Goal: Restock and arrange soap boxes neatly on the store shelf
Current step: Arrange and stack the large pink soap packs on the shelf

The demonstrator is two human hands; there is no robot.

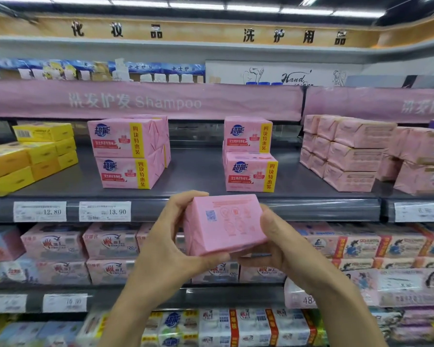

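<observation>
A pink soap box (223, 224) with a small blue code printed on its back is held in front of the shelf edge, tilted. My left hand (171, 236) grips its left side and my right hand (281, 239) grips its right side. On the dark grey shelf (198, 176) behind stand two stacks of the same pink soap boxes: a left stack (128, 154) and a right stack (249, 155), each two high. A gap of bare shelf lies between the two stacks.
Yellow soap boxes (28, 156) are piled at the shelf's left, pale pink wrapped packs (348, 154) at its right. Price tags (104, 211) line the shelf's front edge. A pink "Shampoo" banner (140, 101) hangs above. Lower shelves (90, 249) hold more soap packs.
</observation>
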